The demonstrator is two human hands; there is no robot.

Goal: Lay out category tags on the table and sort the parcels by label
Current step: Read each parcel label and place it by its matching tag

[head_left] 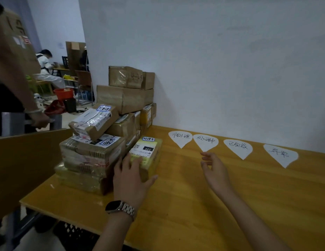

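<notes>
1. A yellow-taped parcel (146, 156) lies flat on the wooden table (194, 205), its long axis running away from the viewer toward the wall (212, 60), just right of a pile of taped cardboard parcels (107, 134).
2. The left hand (130, 175), fingers spread, lies on the parcel's near end; a metal-band watch (120, 208) circles the wrist.
3. The right hand (215, 172) hovers open and empty over bare tabletop, fingers loosely curled.
4. Four white, teardrop-shaped paper tags (237, 147) with handwritten characters sit in a row near the wall, tips pointing toward the viewer; clear wood stretches between them and the front edge.
</notes>
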